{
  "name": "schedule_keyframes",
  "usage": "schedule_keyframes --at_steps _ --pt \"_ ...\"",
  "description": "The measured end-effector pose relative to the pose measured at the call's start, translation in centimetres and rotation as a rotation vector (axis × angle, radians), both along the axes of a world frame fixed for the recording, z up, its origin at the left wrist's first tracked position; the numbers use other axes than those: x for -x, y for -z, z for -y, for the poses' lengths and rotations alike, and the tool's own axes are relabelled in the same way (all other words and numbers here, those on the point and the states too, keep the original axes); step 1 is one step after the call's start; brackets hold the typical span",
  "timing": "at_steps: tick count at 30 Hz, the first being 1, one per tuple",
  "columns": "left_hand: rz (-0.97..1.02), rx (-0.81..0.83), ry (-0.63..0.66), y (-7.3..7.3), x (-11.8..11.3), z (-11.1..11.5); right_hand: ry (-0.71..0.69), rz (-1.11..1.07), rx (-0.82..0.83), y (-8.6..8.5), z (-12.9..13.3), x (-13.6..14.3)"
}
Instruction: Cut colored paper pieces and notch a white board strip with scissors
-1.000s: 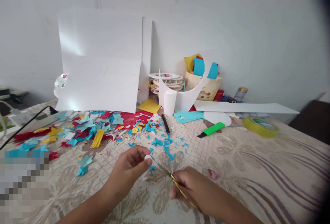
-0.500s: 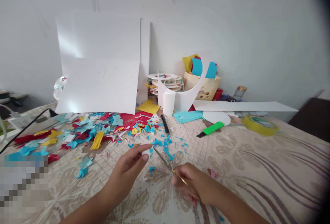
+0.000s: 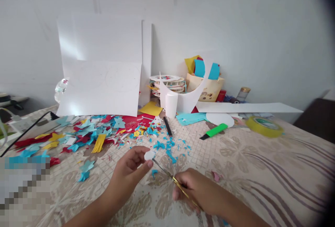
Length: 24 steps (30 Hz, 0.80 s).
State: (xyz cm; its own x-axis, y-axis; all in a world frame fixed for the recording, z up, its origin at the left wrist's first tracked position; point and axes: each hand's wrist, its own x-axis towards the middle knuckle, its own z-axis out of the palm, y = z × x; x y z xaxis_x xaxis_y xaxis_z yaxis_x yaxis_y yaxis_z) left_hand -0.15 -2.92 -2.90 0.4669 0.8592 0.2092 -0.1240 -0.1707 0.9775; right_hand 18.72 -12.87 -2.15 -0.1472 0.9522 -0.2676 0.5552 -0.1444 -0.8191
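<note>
The small white piece of paper (image 3: pixel 149 155) was in your left hand (image 3: pixel 132 169), at the tip of the scissors (image 3: pixel 173 178). You had the thumb and fingers of that hand clamped on its edge, with most of the piece showing past the thumb. Your right hand (image 3: pixel 197 188) had its fingers wrapped around the gold handles of the scissors, and the blades lay close together, pointing at the paper; whether the tip touched it or stopped just short, you could not tell.

A small blue scrap (image 3: pixel 154 173) lay just left of the blades, and a pink scrap (image 3: pixel 216 175) lay to the right of the scissors. More blue scraps (image 3: pixel 171 146) were scattered beyond the scissors on the patterned cloth (image 3: pixel 243 199) of the table, with a black pen (image 3: pixel 168 126) farther beyond. A green tool with a black end (image 3: pixel 216 129) lay beyond the scissors and to the right, and a yellow roll of tape (image 3: pixel 264 126) lay farther right. Well to the left of the scissors spread a heap of coloured paper pieces (image 3: pixel 89 131). Far beyond the scissors stood a white cylinder (image 3: pixel 171 105), a curved white sheet (image 3: pixel 183 100) and, leftward, large white boards (image 3: pixel 104 87).
</note>
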Motion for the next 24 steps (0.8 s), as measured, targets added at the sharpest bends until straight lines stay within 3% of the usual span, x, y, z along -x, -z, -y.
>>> schedule_keyframes --at_steps 6,13,19,24 --pt "0.005 0.062 0.032 -0.4 -0.2 0.3 0.021 -0.034 0.028 0.3 0.0 -0.2" --pt "0.001 -0.06 0.004 -0.1 -0.1 0.1 -0.013 -0.046 -0.034 0.7 0.0 -0.5" --pt "0.061 -0.013 -0.041 -0.5 -0.1 0.1 0.036 -0.167 0.033 1.7 -0.1 -0.8" --pt "-0.015 -0.042 -0.052 -0.6 0.0 -0.1 0.026 -0.136 0.05 0.9 0.0 -0.9"
